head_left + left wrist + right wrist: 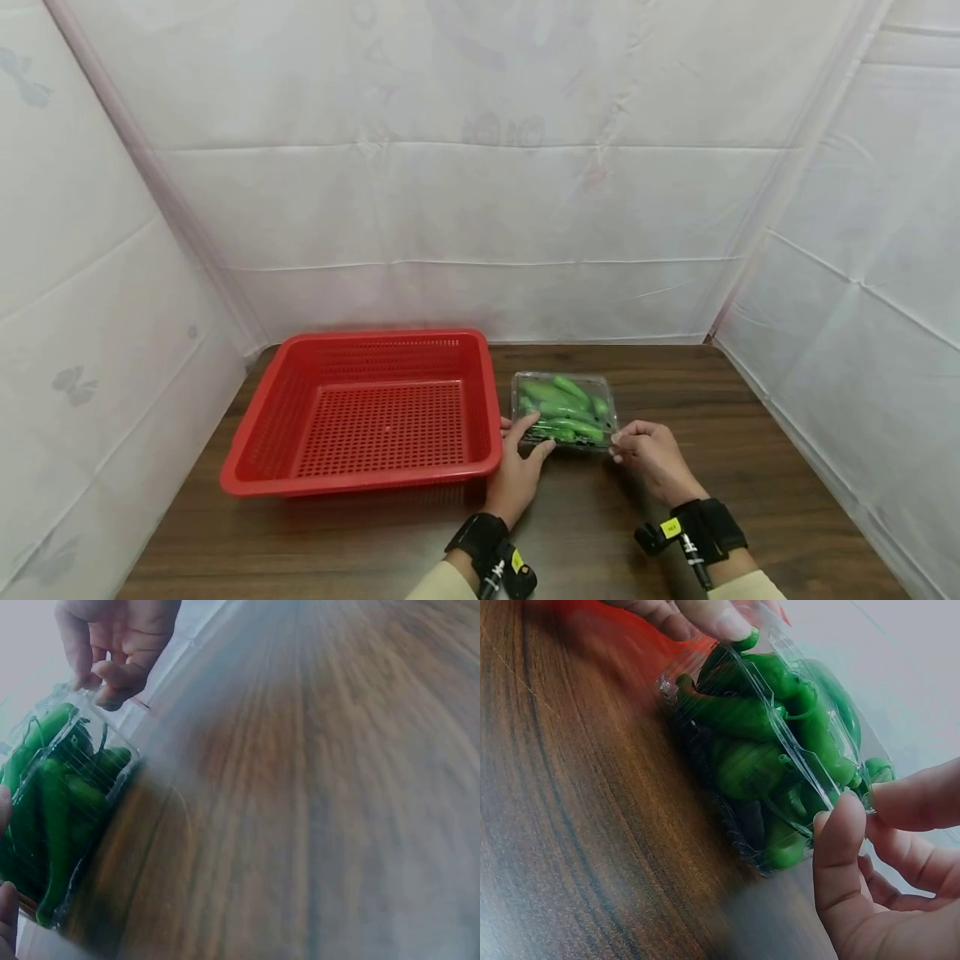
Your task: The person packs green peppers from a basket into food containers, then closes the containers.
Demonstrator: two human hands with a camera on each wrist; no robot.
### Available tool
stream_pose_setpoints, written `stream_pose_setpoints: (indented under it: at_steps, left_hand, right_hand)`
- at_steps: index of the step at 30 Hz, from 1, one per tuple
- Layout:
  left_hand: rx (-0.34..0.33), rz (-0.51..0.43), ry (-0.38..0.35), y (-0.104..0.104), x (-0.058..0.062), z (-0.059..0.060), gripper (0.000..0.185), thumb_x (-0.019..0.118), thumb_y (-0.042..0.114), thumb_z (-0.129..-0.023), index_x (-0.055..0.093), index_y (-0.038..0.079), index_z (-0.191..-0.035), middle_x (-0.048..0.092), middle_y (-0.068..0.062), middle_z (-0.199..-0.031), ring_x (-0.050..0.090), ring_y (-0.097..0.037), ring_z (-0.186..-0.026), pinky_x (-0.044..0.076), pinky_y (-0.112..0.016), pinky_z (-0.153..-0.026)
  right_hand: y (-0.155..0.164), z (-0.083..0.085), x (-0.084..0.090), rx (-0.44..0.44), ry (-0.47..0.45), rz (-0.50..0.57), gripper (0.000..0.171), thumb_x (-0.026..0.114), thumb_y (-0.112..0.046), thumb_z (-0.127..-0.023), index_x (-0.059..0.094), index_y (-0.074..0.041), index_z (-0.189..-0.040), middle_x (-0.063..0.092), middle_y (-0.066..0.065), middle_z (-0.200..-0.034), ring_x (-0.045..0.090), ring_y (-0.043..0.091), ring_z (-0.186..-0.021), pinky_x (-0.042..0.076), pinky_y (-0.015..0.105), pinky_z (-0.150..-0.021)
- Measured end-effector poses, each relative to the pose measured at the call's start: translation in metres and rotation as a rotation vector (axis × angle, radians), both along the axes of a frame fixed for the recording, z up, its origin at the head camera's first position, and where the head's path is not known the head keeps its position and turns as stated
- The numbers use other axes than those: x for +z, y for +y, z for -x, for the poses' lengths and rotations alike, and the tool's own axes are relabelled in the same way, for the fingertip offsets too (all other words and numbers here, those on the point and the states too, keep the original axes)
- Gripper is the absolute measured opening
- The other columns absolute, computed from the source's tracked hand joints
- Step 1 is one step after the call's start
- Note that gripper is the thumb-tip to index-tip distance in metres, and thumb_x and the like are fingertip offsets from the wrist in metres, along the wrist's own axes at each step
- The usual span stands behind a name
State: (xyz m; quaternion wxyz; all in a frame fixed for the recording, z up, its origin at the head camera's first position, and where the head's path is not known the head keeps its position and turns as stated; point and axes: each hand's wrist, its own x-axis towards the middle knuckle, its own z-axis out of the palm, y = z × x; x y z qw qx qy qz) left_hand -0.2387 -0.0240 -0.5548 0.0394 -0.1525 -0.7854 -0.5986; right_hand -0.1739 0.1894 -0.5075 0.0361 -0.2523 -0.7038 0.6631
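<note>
Here, on a dark brown wood-grain tabletop (750, 433): one large red perforated plastic basket (367, 408), rectangular, standing left of centre with its right wall just beside the pack listed next. White cloth sheeting (480, 208) encloses the tabletop on three sides.

Item in hand: one clear plastic clamshell pack of green chilli peppers (564, 410), lying flat on the tabletop right of the basket, lid closed. Its outline is near square, so no long axis can be told for the pack itself. The peppers inside lie roughly parallel, long axes running from the far-left corner toward the near-right corner in the head view; stems curl near the front edge in the right wrist view.

Left hand (519, 467): fingers curled round the pack's near-left corner, thumb on the side toward the basket, fingertips (724, 619) pressing on the lid. The basket wall stands close against this hand.

Right hand (652, 454): thumb and forefinger pinch the pack's near-right corner rim, remaining fingers (911, 859) curled beneath.

Both wrists carry black straps with small cameras.
</note>
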Motion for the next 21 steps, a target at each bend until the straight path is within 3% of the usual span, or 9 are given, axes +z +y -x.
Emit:
stream_pose_setpoints:
  at_steps: [6,14,21]
  left_hand:
    - [0.100,0.014,0.044,0.009,0.000,0.002,0.038,0.090,0.025,-0.079,0.078,0.018,-0.114,0.054,-0.007,-0.117,0.049,-0.020,-0.112,0.039,-0.043,-0.101]
    - [0.059,0.002,-0.002,0.011,0.002,0.000,0.043,0.093,0.024,-0.077,0.073,0.016,-0.114,0.052,-0.004,-0.116,0.049,-0.019,-0.112,0.041,-0.042,-0.101]
    - [0.111,-0.012,-0.046,0.020,0.004,0.002,0.043,0.095,0.024,-0.073,0.071,0.015,-0.107,0.051,-0.004,-0.110,0.049,-0.020,-0.110,0.041,-0.040,-0.098]
  right_hand:
    - [-0.003,0.001,0.000,0.010,-0.013,-0.022,0.021,0.064,0.000,-0.097,0.062,-0.007,-0.077,0.064,-0.001,-0.078,0.064,0.013,-0.075,0.056,0.026,-0.069]
    - [-0.001,0.001,-0.001,0.040,-0.003,-0.034,0.023,0.063,0.001,-0.097,0.060,-0.008,-0.075,0.063,-0.001,-0.075,0.060,0.014,-0.070,0.054,0.028,-0.066]
    - [0.003,0.003,-0.001,0.075,0.013,-0.051,0.024,0.063,0.001,-0.095,0.058,-0.009,-0.075,0.062,-0.002,-0.076,0.060,0.014,-0.072,0.054,0.029,-0.068]
